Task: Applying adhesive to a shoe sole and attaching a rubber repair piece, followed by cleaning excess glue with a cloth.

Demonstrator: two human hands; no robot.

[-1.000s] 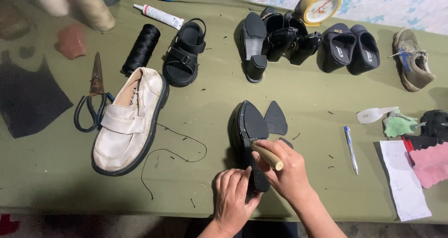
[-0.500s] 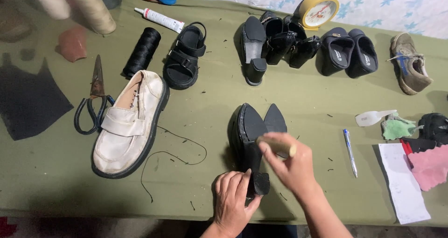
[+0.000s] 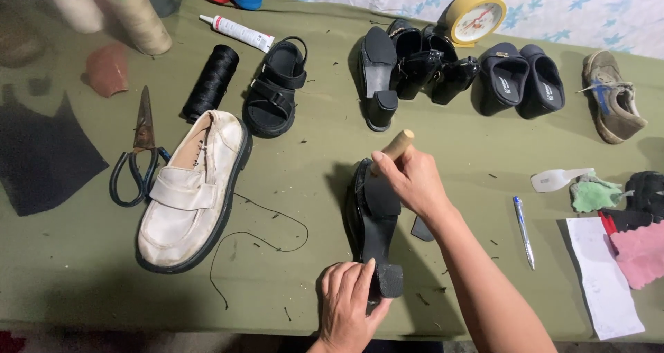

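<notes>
Sole-up on the near olive-green cloth counter [image 3: 304, 152], the black block-heeled shoe [image 3: 373, 228] has its heel grasped by the left hand [image 3: 349, 308] while the right hand [image 3: 413, 180] clenches a wooden-handled tool [image 3: 395, 145] at its unfinished toe sole.

The left hand [image 3: 348, 303] is lying low at the near edge, palm down, its fingers [image 3: 365, 275] curling forward and pressing in a loose grip. The right hand [image 3: 413, 182] is reaching farther out on a bare forearm that is slanting in from the lower right, its fingers closing in a fist around a handle, knuckles up.
</notes>
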